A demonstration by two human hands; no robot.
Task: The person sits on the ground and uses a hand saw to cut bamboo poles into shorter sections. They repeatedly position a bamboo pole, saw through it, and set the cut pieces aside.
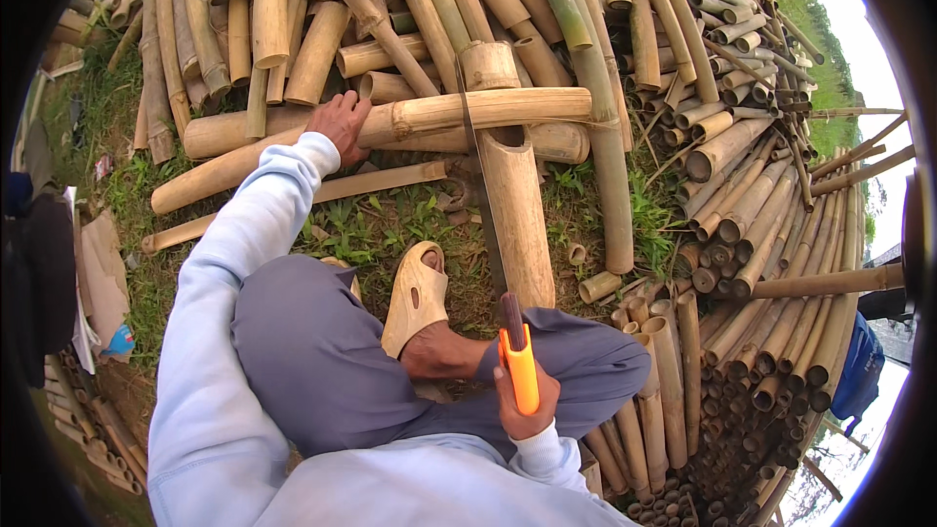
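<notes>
My right hand (528, 402) is wrapped round the orange handle of a hand saw (491, 224). Its long thin blade points away from me and crosses a bamboo pole (439, 115) near the pole's right end. That pole lies slantwise, its far right part resting across a thick upright-pointing bamboo piece (517, 224) with a cut-out hollow. Left of the blade, my left hand (340, 129) grips the same pole from above, fingers curled over it. Another thick bamboo length (244, 129) lies just behind, and a split bamboo strip (381, 181) lies nearer to me.
Many cut bamboo pieces (322, 54) are heaped at the far side. Stacked bamboo tubes (742, 205) fill the right. My sandalled foot (415, 298) stands on the grass below the blade, and my bent knees flank it. Cardboard (102, 278) lies at the left.
</notes>
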